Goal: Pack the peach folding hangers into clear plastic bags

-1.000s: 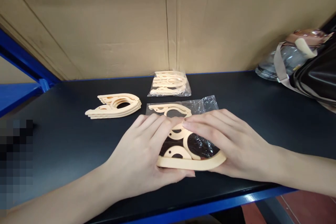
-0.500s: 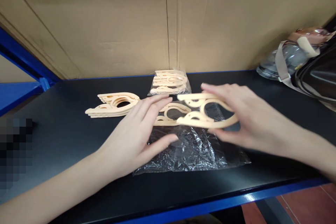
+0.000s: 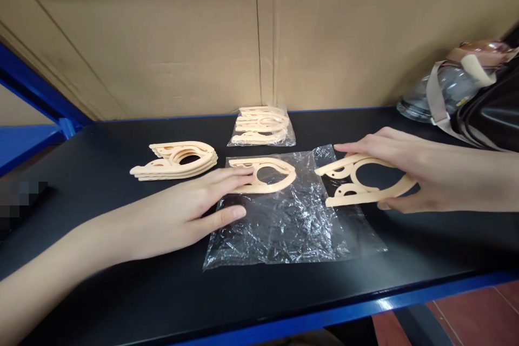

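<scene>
My right hand [image 3: 417, 170] grips a beige folding hanger [image 3: 360, 197] by its rounded end, thumb below and fingers above. Its two prongs point left over the right part of a clear plastic bag [image 3: 279, 238]. Another folding hanger [image 3: 279, 187] lies at the bag's upper left; whether it is inside or on top, I cannot tell. My left hand [image 3: 203, 200] rests with fingers stretched out, its fingertips covering the left part of that hanger. Farther left, several matching hangers sit in a stack [image 3: 178, 173].
At the back stands a clear packet of hangers [image 3: 263, 127] on the black shelf [image 3: 162, 292], against a cardboard wall [image 3: 182, 38]. A transparent bottle with a strap [image 3: 450, 89] and a black bag [image 3: 498, 113] occupy the back right. A blue frame edge [image 3: 324, 316] runs along the front.
My right hand has carried its hanger to the right and lower, away from the other one. My left hand has drawn back left and flattened, uncovering more of the bag.
</scene>
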Tool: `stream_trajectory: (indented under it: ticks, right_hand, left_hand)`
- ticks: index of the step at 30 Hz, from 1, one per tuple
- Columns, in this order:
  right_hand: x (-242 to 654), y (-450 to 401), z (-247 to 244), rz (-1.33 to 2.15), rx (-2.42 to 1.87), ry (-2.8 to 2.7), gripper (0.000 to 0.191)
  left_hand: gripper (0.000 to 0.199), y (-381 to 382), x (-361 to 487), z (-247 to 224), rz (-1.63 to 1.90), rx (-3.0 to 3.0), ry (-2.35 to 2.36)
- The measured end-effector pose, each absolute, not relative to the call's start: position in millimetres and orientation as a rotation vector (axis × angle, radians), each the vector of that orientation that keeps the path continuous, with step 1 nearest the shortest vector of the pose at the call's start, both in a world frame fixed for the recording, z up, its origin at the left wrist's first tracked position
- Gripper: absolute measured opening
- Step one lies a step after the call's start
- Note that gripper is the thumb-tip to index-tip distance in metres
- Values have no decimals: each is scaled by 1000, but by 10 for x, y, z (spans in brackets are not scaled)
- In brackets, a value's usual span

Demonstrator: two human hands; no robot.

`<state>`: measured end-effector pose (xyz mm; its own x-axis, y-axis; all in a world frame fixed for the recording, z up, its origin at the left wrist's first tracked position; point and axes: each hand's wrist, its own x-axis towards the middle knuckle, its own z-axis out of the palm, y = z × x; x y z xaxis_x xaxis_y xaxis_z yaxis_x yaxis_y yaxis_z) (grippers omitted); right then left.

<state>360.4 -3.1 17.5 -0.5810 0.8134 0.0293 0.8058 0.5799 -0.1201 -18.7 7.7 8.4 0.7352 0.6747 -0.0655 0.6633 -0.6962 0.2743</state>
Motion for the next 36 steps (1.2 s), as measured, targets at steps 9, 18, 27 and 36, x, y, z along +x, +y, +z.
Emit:
stream_trajectory:
  ticks: [9, 18, 27, 36]
  right_hand:
    - [3362, -53, 40, 257, -1229, -2819, 92]
    - [3086, -146, 1, 419, -1135, -2802, 83]
    - [3302, -81, -1, 357, -1216, -2773, 93]
    - [2910, -148, -87, 459, -1203, -2716, 85]
  left_hand:
    - [93, -14, -175, -6, -158, 2736, 1094]
    - [101, -57, -149, -21, -173, 2708, 1106]
    - [102, -74, -132, -3, -186, 2674, 1125]
    - [105, -62, -147, -41, -252, 2652, 1133]
